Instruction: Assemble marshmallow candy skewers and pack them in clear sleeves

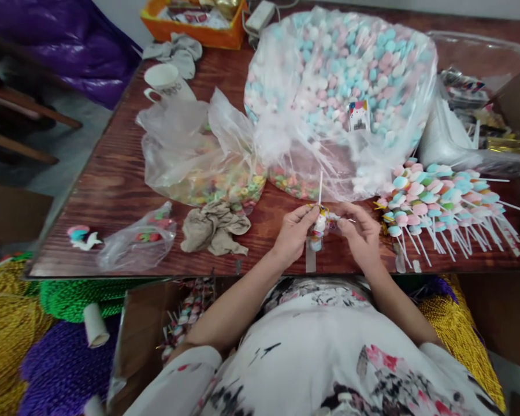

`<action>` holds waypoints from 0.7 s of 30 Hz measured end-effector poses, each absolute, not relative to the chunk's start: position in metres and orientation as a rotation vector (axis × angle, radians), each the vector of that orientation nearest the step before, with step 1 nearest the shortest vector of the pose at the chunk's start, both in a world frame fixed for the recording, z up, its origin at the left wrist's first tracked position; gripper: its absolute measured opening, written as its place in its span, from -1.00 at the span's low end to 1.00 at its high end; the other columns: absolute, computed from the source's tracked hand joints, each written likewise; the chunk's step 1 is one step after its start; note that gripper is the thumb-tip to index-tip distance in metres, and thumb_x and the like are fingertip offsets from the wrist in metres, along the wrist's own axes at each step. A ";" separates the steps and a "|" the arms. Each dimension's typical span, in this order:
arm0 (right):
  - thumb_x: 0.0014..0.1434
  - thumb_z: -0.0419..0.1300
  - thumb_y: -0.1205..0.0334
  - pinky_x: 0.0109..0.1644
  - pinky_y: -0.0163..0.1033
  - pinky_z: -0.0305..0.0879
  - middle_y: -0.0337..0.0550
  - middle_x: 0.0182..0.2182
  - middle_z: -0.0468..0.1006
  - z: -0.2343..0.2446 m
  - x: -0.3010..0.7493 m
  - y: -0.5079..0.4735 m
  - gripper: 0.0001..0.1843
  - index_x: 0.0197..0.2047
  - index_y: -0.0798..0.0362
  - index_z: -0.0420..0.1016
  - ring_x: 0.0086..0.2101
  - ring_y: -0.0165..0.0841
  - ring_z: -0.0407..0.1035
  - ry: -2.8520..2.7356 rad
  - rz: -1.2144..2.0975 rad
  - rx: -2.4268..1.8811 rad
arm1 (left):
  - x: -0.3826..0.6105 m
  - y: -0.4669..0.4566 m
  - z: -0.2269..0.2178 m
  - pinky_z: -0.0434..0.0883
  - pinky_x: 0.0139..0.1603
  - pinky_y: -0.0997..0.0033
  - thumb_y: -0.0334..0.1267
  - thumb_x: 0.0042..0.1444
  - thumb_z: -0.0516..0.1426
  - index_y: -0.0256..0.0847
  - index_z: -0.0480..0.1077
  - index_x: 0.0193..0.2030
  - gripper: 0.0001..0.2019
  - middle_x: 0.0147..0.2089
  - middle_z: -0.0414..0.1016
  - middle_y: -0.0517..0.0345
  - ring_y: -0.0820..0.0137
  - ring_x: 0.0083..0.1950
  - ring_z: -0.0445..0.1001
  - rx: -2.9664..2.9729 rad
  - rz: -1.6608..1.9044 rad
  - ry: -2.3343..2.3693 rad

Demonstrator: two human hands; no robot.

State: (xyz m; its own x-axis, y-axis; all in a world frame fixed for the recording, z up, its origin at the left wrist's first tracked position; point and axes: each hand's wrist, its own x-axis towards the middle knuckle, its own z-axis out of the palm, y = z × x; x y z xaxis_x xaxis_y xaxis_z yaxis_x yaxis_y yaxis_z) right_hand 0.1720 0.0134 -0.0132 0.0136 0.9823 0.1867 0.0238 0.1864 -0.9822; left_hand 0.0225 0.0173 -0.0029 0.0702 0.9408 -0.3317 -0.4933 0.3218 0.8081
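My left hand (298, 232) is closed in a pinch on a wrapped marshmallow stick (316, 238). Its white stick points up and away, and its clear-wrapped candy end hangs toward the table edge, with a bit of gold tie at the neck. On the other side, my right hand (360, 236) is closed, fingertips pressed together beside the wrapper. A thin pale end pokes out from them; what they pinch is too small to make out. To the right lies a pile of finished-looking marshmallow sticks (442, 199), pink, blue and white, with gold ties at the left side.
Behind my hands lies a big clear bag of marshmallows (351, 63), with a bag of colourful gummies (208, 179) to its left. Nearby are a crumpled brown cloth (214, 228), a small plastic bag (138, 240), a white mug (167, 84), an orange box (195, 32) and a clear bin (494, 86).
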 end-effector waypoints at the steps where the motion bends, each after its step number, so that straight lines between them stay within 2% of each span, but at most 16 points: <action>1: 0.14 0.26 0.13 -0.18 -0.24 0.37 -0.17 -0.24 0.52 -0.011 0.172 0.013 -0.73 -0.07 -0.03 0.53 -0.26 -0.37 0.40 -1.344 0.989 -1.097 | 0.023 0.016 -0.004 0.36 -0.51 0.60 -0.03 -0.03 0.31 -0.28 0.47 -0.37 -0.68 -0.50 0.40 0.26 0.59 -0.53 0.32 0.614 1.173 0.986; 3: 0.15 0.25 0.18 -0.14 -0.22 0.36 -0.17 -0.26 0.53 -0.006 0.172 0.015 -0.78 -0.11 -0.02 0.55 -0.25 -0.36 0.40 -1.397 0.908 -1.101 | 0.025 0.011 -0.009 0.29 -0.53 0.63 -0.03 0.02 0.28 -0.28 0.46 -0.40 -0.70 -0.53 0.35 0.28 0.62 -0.54 0.27 0.680 1.164 1.002; 6: 0.18 0.21 0.24 -0.18 -0.24 0.35 -0.19 -0.33 0.54 -0.002 0.172 0.020 -0.86 -0.20 0.00 0.57 -0.30 -0.38 0.41 -1.471 0.890 -1.092 | 0.029 0.003 -0.016 0.18 -0.57 0.65 -0.02 0.04 0.26 -0.28 0.41 -0.47 -0.67 -0.56 0.29 0.31 0.64 -0.57 0.18 0.724 1.159 1.043; 10: 0.19 0.16 0.33 -0.23 -0.27 0.32 -0.23 -0.39 0.56 -0.005 0.175 0.018 -0.84 -0.27 0.01 0.59 -0.36 -0.41 0.41 -1.619 0.985 -1.070 | 0.028 -0.003 -0.024 0.16 -0.56 0.65 0.00 0.02 0.26 -0.27 0.39 -0.49 -0.65 -0.55 0.28 0.31 0.63 -0.55 0.17 0.753 1.172 1.097; 13: 0.15 0.20 0.32 -0.21 -0.27 0.33 -0.24 -0.35 0.56 -0.009 0.176 0.013 -0.81 -0.16 -0.03 0.58 -0.34 -0.41 0.41 -1.577 1.081 -1.082 | 0.025 -0.004 -0.025 0.15 -0.57 0.65 0.00 0.05 0.24 -0.27 0.39 -0.47 -0.66 -0.57 0.27 0.31 0.63 -0.56 0.17 0.748 1.161 1.104; 15: 0.13 0.23 0.27 -0.20 -0.26 0.34 -0.24 -0.30 0.55 -0.008 0.177 0.013 -0.68 -0.01 -0.07 0.51 -0.32 -0.40 0.41 -1.444 1.143 -1.087 | 0.024 -0.004 -0.022 0.13 -0.61 0.66 0.01 0.05 0.24 -0.27 0.40 -0.47 -0.65 -0.60 0.27 0.30 0.63 -0.59 0.17 0.728 1.112 1.109; 18: 0.10 0.26 0.20 -0.19 -0.25 0.35 -0.22 -0.26 0.54 -0.001 0.179 0.022 -0.53 0.11 -0.10 0.41 -0.28 -0.38 0.40 -1.275 1.189 -1.045 | 0.026 -0.004 -0.015 0.20 -0.64 0.63 0.05 -0.02 0.26 -0.27 0.40 -0.48 -0.62 -0.62 0.30 0.28 0.61 -0.64 0.20 0.646 0.986 1.090; 21: 0.06 0.29 0.19 -0.29 -0.29 0.30 -0.26 -0.38 0.49 0.006 0.180 0.034 -0.70 -0.09 -0.04 0.49 -0.38 -0.41 0.34 -1.311 1.235 -1.036 | 0.030 -0.005 -0.010 0.33 -0.59 0.56 0.04 -0.12 0.32 -0.28 0.41 -0.47 -0.61 -0.61 0.34 0.27 0.57 -0.64 0.28 0.583 0.920 1.022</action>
